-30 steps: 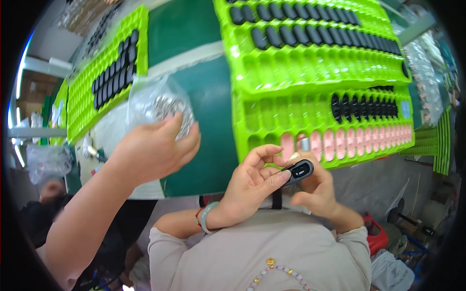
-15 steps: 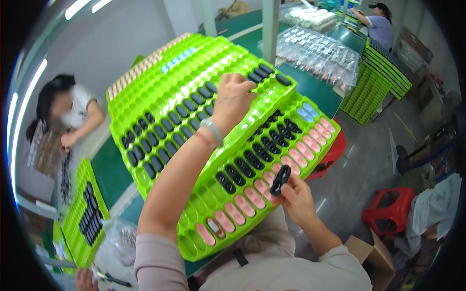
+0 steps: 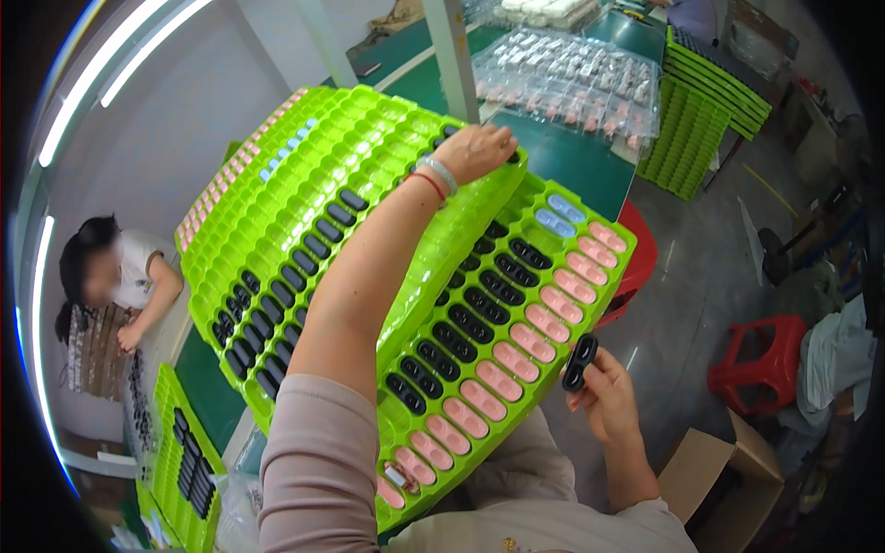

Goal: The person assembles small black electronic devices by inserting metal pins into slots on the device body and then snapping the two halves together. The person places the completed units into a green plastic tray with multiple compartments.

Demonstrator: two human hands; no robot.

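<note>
My right hand (image 3: 606, 392) pinches a black oblong casing (image 3: 580, 362) with recesses in its face, upright just off the near tray's right edge. My left hand (image 3: 479, 152) reaches across to the far right corner of the upper green tray (image 3: 373, 115). Its fingers are bent together over a black oblong piece (image 3: 513, 158), mostly hidden under the fingertips; whether it is lifted I cannot tell. Rows of plain black pieces (image 3: 294, 279) lie in the upper tray. In the lower green tray (image 3: 546, 189) are recessed black casings (image 3: 456, 336), pink casings (image 3: 501, 380) and a few blue ones (image 3: 555, 222).
Clear plastic packs of parts (image 3: 567, 83) lie on the green table (image 3: 562, 152) beyond. Stacked green trays (image 3: 687, 138) stand far right. A red stool (image 3: 758, 364) and an open cardboard box (image 3: 728, 484) are on the right. A co-worker (image 3: 120, 276) sits at the left.
My left hand has moved toward the upper tray's far right corner, over the lone black piece there. My right hand still holds the black casing, now farther out from the pink row.
</note>
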